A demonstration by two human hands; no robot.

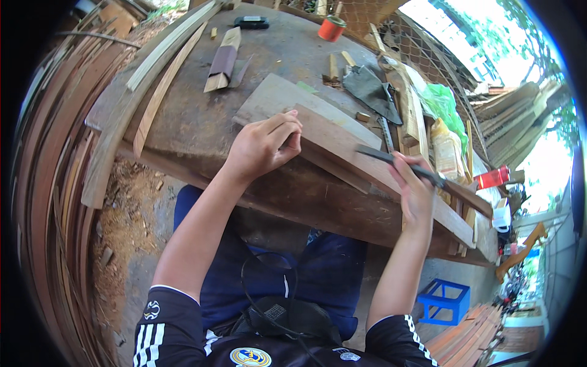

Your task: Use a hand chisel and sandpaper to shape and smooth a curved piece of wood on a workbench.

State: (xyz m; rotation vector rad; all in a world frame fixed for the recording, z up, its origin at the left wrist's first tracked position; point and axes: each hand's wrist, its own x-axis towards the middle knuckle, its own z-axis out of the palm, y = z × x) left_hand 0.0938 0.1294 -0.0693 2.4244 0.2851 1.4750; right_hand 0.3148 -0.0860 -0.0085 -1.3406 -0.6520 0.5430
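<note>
My left hand [269, 144] is closed, its fingers curled together at the left end of a long brown plank [342, 144]. Anything inside those fingers is hidden from me. In my right hand [414, 189] is a long tool with a dark, flat blade [376, 154] and a wooden handle [471, 199]; I grip it around the middle. The blade's tip points left, over the plank, and I cannot tell whether it touches. A wide pale board [275, 92] lies flat beneath the plank's far side.
On the worktable [177, 125] are a wood block wrapped in purple sandpaper [223, 58], a red-orange tin [331, 29], a dark triangular tool [370, 88] and a green plastic bag [445, 107]. Wood strips [49, 159] are piled left. A blue stool [446, 300] stands on the floor at right.
</note>
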